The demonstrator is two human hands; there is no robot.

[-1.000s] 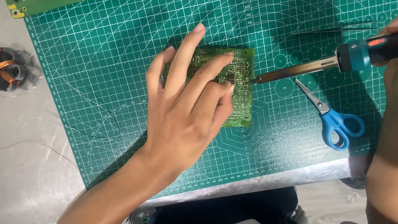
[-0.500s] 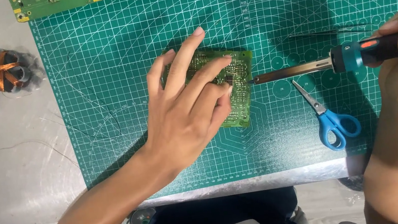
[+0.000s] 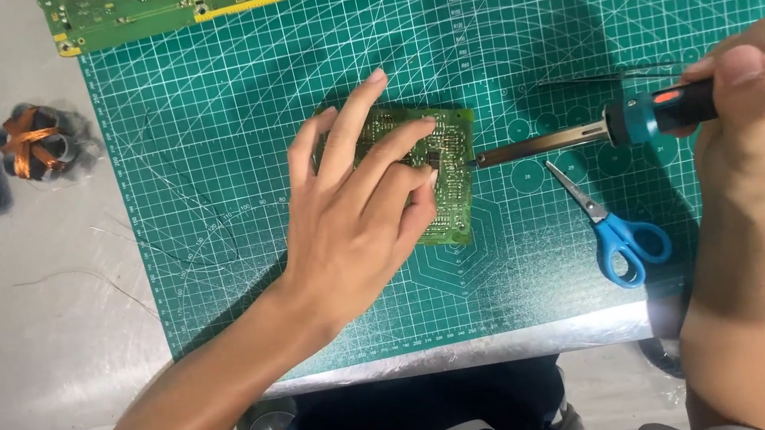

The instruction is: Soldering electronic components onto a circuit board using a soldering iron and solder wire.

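A grey metal worktable (image 3: 36, 326) is covered across its middle and right by a large green gridded cutting mat (image 3: 221, 89). At twelve o'clock on the mat a long green printed circuit board with a yellow edge strip (image 3: 181, 1) is laid, partly off the mat's top border. At the mat's centre a small green rectangular circuit board (image 3: 448, 153) is pinned flat under the left hand (image 3: 359, 223), whose fingers are spread apart and pressed on the board's face. From three o'clock a soldering iron with a teal handle and a bare metal shaft (image 3: 586, 132) is held level by the right hand (image 3: 761, 130), the fingers wrapped closed around the handle; its tip is seen touching the small board's right edge, or lying just at it. Whether any joint has been melted or finished cannot be told, so the work is judged to be in its middle with nothing visibly completed. At five o'clock blue-handled scissors (image 3: 613, 230) are lying shut, and at nine o'clock, off the mat, a small copper-wound coil (image 3: 31, 141) is resting.
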